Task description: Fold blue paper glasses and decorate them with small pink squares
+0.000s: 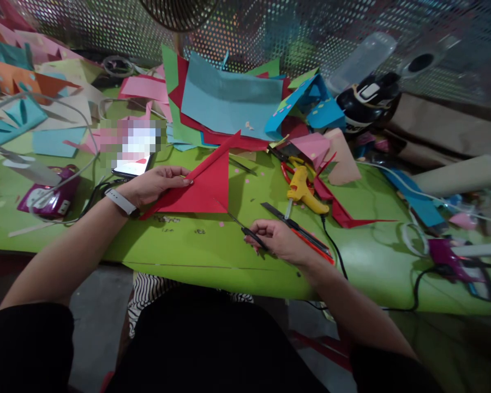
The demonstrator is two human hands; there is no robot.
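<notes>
A folded sheet of red paper, roughly triangular with a raised strip along its slanted edge, is held just above the green table. My left hand pinches it near its left side, thumb on top. In my right hand is a pair of scissors, fingers curled round the dark handles. The blades point up and left, with their tips at the lower right corner of the red paper. Whether the tips touch the paper I cannot tell.
A yellow glue gun and a cutter knife lie right of the paper. Behind are stacked coloured sheets and a black bottle. A lit phone is at the left, with cables and a purple power strip. The table's front edge runs close to me.
</notes>
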